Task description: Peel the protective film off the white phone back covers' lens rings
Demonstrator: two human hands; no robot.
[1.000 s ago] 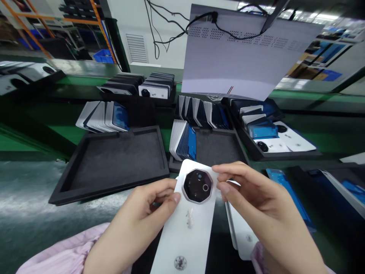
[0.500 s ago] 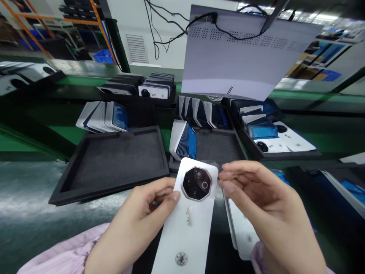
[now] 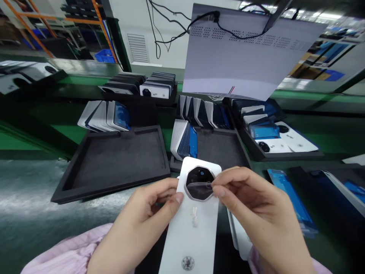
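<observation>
My left hand point(image 3: 137, 224) grips the left edge of a white phone back cover point(image 3: 194, 228), thumb just beside its black octagonal camera module point(image 3: 199, 182). My right hand point(image 3: 256, 213) pinches a thin clear film point(image 3: 203, 186) that lies over the lower part of the camera module, thumb and forefinger closed at its right edge. Under my right hand a second white cover point(image 3: 239, 236) lies on the bench, mostly hidden.
An empty black foam tray point(image 3: 114, 160) lies to the left. Another tray point(image 3: 216, 148) ahead holds upright rows of covers. A further tray point(image 3: 273, 137) at the right carries flat covers. A blue-filmed cover point(image 3: 291, 198) lies at the right. A tilted grey panel point(image 3: 242, 57) hangs above.
My right hand moved left from beside the cover onto the camera module and now pinches a clear film there. The cover shifted slightly right and down in view.
</observation>
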